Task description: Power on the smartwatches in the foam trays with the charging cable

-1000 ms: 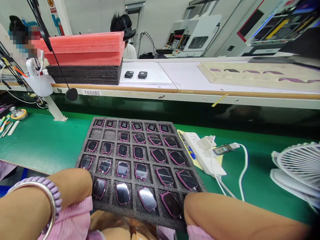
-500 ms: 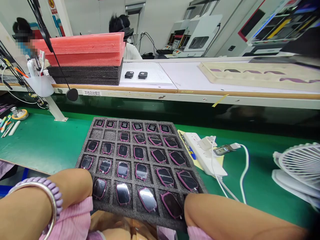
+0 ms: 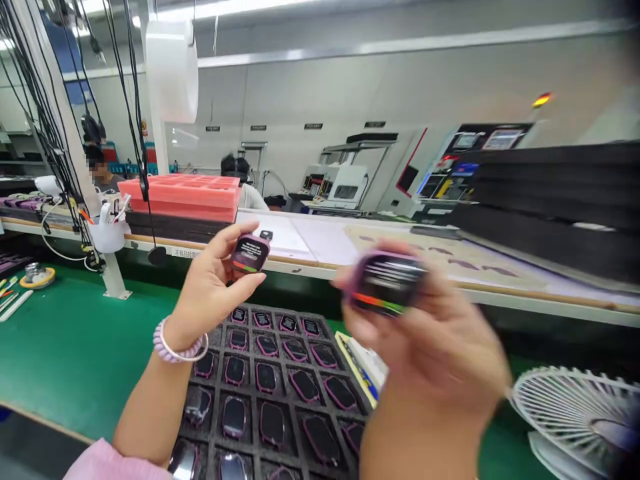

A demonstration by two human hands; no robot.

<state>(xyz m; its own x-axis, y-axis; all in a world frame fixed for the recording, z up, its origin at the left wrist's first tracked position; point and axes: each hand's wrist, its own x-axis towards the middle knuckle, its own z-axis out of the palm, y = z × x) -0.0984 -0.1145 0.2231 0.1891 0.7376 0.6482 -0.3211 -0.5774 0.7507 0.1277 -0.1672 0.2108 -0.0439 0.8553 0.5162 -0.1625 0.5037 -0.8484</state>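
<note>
My left hand (image 3: 207,290) grips a smartwatch case (image 3: 250,254) between thumb and fingers, its screen lit with white text and a coloured strip along the bottom. Closer to the camera, my right hand (image 3: 443,343), smeared by motion, has its fingers closed round a second purple-rimmed smartwatch case (image 3: 387,283). That screen also shows text over an orange and green strip. Below both hands lies a dark grey foam tray (image 3: 251,375), partly hidden by my forearms. Its square cells hold several purple-rimmed watch cases (image 3: 273,423); those in the far row show text, the others dark screens.
Behind the tray, a raised shelf carries pink foam (image 3: 183,197), black foam sheets and a pale tray (image 3: 470,263). A white fan (image 3: 575,413) stands on the right of the green bench (image 3: 100,353). A tape roll (image 3: 37,277) lies far left. Other people sit beyond the shelf.
Both hands have come up from low beside the tray and now each holds a watch case above it. The view has tilted upward, showing more wall and hanging cables.
</note>
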